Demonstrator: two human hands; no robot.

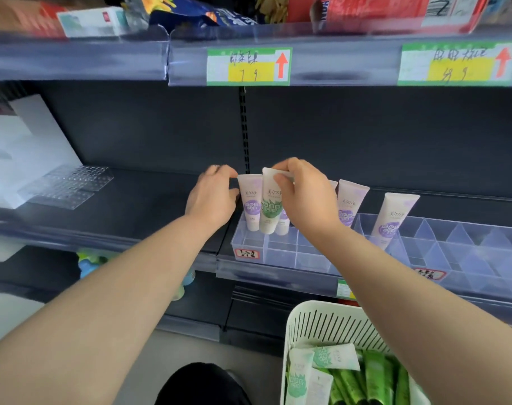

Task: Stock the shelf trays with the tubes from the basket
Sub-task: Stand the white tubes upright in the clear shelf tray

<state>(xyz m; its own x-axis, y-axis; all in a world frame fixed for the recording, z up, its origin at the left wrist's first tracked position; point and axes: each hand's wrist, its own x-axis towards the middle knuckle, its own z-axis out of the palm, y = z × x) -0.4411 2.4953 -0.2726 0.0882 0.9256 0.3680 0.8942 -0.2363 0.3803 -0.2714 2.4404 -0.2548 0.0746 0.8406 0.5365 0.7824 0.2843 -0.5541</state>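
Note:
A clear divided tray (pixel 281 254) sits on the middle shelf. My right hand (pixel 303 197) pinches the top of a white tube with a green label (pixel 270 210), which stands upright in the tray's left end. Beside it stands a purple-label tube (pixel 250 204); my left hand (pixel 212 197) touches its top edge with curled fingers. Two more purple-label tubes (pixel 349 204) (pixel 390 220) stand further right in the tray. At the bottom right, the white slotted basket (pixel 322 323) holds several green and white tubes (pixel 365 378).
A second clear divided tray (pixel 468 247) continues to the right. The shelf above carries price labels (pixel 248 66) and snack packs. White paper and clear blister sheets (pixel 70 185) lie on the left of the shelf. The dark shelf surface (pixel 137 206) stretches left of the tray.

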